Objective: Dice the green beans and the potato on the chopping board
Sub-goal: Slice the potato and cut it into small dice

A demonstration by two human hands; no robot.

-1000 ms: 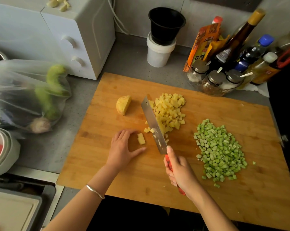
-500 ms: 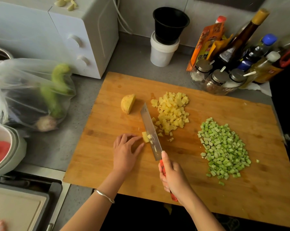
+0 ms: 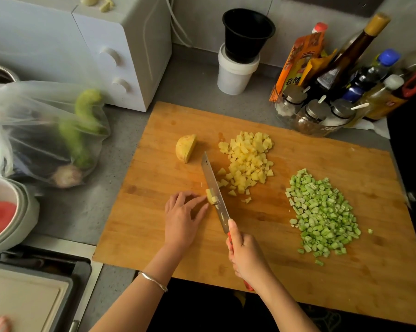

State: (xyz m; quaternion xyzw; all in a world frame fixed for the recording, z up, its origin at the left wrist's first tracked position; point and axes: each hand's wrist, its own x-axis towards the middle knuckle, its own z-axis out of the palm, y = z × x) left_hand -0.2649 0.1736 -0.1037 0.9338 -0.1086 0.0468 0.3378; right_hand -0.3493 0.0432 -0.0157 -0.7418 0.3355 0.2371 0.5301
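Observation:
A wooden chopping board [image 3: 286,271] carries a pile of diced potato [image 3: 248,160], a heap of diced green beans [image 3: 321,215] to its right and an uncut potato wedge [image 3: 185,147] at the back left. My right hand [image 3: 246,256] grips the red handle of a knife [image 3: 215,194], blade pointing away. The blade rests against a small potato piece [image 3: 211,196]. My left hand [image 3: 183,216] pinches that piece from the left with its fingertips.
A white oven [image 3: 120,56] stands at the back left, a plastic bag of vegetables [image 3: 49,133] beside it. Stacked black and white cups [image 3: 242,51] and a cluster of sauce bottles and jars [image 3: 341,87] line the back. Bowls [image 3: 8,212] sit at left.
My left hand moved from lying flat on the board to holding the small potato piece. The knife drew back from the diced pile to that piece.

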